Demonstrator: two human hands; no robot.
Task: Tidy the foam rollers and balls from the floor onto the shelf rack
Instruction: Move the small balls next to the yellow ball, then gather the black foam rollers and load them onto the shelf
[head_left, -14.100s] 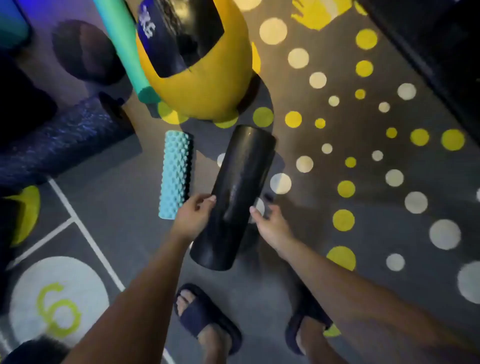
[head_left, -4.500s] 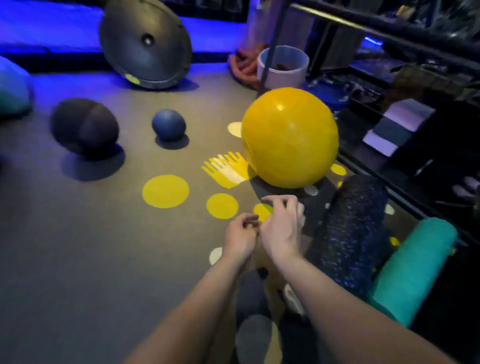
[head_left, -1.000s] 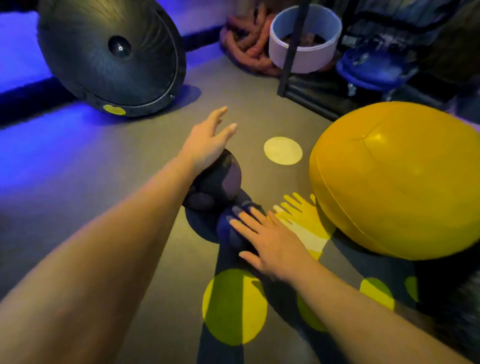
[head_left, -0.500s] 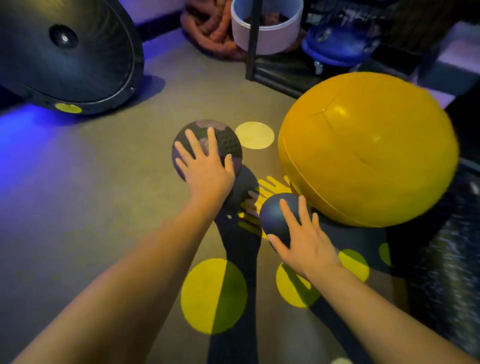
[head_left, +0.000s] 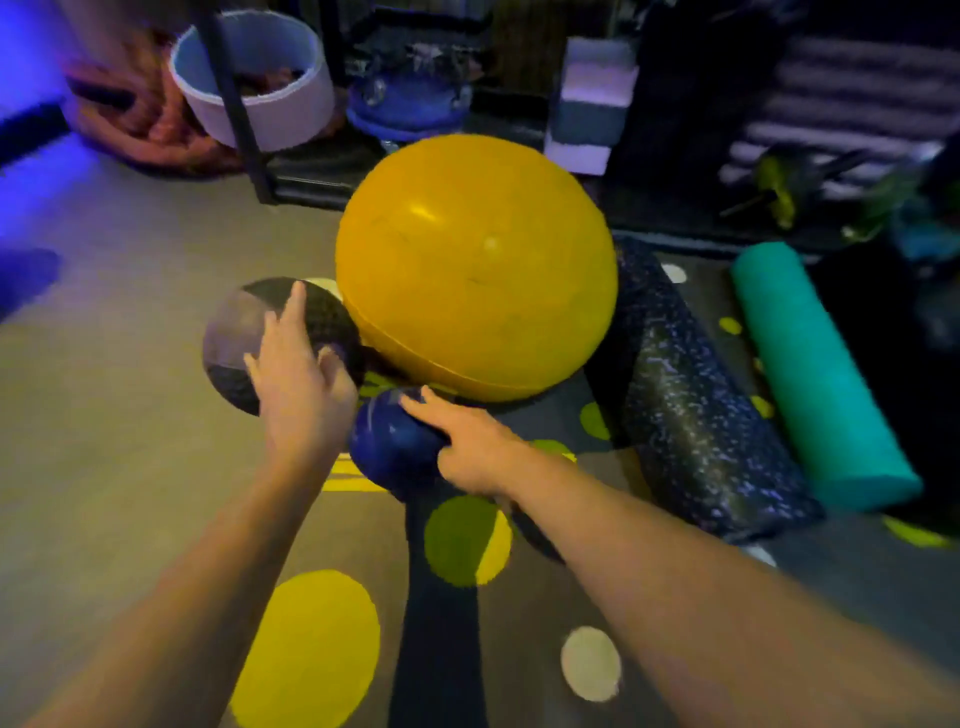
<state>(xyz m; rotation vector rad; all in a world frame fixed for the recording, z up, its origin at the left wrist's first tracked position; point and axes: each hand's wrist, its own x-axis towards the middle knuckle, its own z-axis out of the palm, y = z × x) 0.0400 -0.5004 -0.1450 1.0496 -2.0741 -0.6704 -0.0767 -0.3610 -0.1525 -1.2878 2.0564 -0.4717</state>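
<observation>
My left hand (head_left: 298, 384) lies with spread fingers on a dark grey-and-black ball (head_left: 244, 338) on the floor. My right hand (head_left: 467, 447) rests on a small dark blue ball (head_left: 392, 441), fingers over its top right side. Both balls touch or nearly touch a big yellow ball (head_left: 475, 270) behind them. To the right lie a black speckled foam roller (head_left: 696, 415) and a teal foam roller (head_left: 810, 374), side by side on the floor. The dark shelf rack (head_left: 249, 140) stands behind the yellow ball.
A white round tub (head_left: 260, 98) and a coil of reddish rope (head_left: 140, 130) sit at the rack's left end. A blue object (head_left: 410, 104) and white-and-grey foam blocks (head_left: 592, 109) are on the low shelf. The floor mat has yellow and white dots.
Both balls have been rolled toward the yellow ball and the rack. The view has swung right, bringing the two foam rollers into sight.
</observation>
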